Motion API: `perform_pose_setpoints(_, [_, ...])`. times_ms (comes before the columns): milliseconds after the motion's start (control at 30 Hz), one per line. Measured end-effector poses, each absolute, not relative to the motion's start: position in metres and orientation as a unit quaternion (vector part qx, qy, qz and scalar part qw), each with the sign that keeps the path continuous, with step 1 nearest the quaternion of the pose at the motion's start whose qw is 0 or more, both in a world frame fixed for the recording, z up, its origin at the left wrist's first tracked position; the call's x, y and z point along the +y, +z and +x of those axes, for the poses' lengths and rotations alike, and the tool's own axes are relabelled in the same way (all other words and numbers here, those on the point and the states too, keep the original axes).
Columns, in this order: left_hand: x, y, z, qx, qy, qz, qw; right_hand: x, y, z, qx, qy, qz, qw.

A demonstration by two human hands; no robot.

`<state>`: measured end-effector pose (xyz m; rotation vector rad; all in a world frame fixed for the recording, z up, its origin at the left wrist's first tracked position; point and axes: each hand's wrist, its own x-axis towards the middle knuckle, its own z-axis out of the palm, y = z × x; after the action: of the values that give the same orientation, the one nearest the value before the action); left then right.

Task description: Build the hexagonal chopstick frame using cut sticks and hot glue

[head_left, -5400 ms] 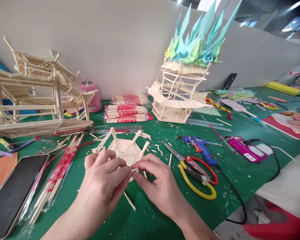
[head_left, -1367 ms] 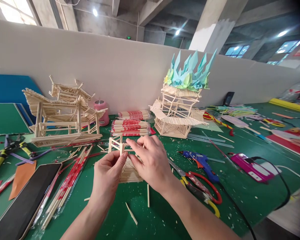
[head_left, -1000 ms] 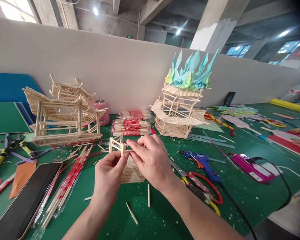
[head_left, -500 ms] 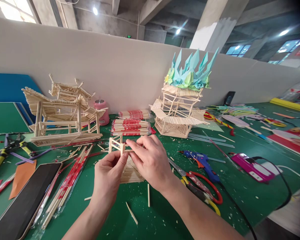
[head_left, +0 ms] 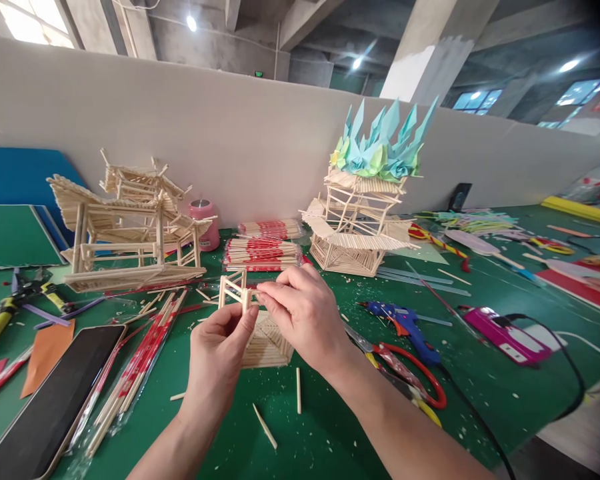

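I hold a small stick model (head_left: 236,291), a frame of thin wooden sticks over a slatted roof-like base (head_left: 266,343), up above the green table (head_left: 480,373). My left hand (head_left: 217,360) grips it from below, thumb and fingers closed on the frame's near post. My right hand (head_left: 303,317) pinches the frame's top rail from the right, fingers pressed together.
A large stick pavilion (head_left: 125,223) stands left, a stick tower with a teal paper crown (head_left: 365,200) at the back. Packs of chopsticks (head_left: 261,253), a pink cup (head_left: 204,223), a phone (head_left: 45,400), scissors (head_left: 405,377), a blue glue gun (head_left: 403,320) and loose sticks (head_left: 265,427) lie around.
Since 5.4 s ago the model was lifted off the table and the view tilted up. Over the last second both hands barely shifted, my right fingers closing a little more on the rail.
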<state>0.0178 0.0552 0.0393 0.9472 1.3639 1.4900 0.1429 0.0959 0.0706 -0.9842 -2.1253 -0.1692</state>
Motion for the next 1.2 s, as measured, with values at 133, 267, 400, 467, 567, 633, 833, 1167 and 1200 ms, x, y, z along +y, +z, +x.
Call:
perform_pose_setpoints(133, [0.055,0.037,0.017,0.55,0.601,0.381,0.438,0.096,0.071,0.143,-0.835,-0.062,-0.384,0.388])
perform_pose_setpoints(267, [0.055,0.038,0.017,0.55,0.599,0.381,0.44,0.097,0.072,0.143,-0.834,-0.063,-0.383,0.393])
perform_pose_setpoints(400, [0.055,0.038,0.018,0.549,0.596,0.381,0.446,0.096,0.071,0.142,-0.832,-0.065,-0.385,0.394])
perform_pose_setpoints(467, [0.054,0.037,0.018,0.548,0.595,0.381,0.448,0.096,0.07,0.142,-0.831,-0.065,-0.388,0.394])
perform_pose_setpoints(567, [0.054,0.036,0.017,0.546,0.594,0.382,0.451,0.096,0.069,0.142,-0.83,-0.065,-0.386,0.398])
perform_pose_setpoints(633, [0.054,0.036,0.017,0.547,0.593,0.381,0.452,0.096,0.069,0.142,-0.829,-0.066,-0.383,0.402])
perform_pose_setpoints(833, [0.054,0.036,0.017,0.549,0.595,0.378,0.45,0.096,0.069,0.142,-0.826,-0.071,-0.382,0.408])
perform_pose_setpoints(1167, [0.056,0.036,0.013,0.552,0.594,0.367,0.456,0.095,0.069,0.148,-0.824,-0.023,-0.371,0.427])
perform_pose_setpoints(1200, [0.056,0.036,0.013,0.554,0.594,0.365,0.456,0.094,0.069,0.152,-0.814,-0.008,-0.376,0.443])
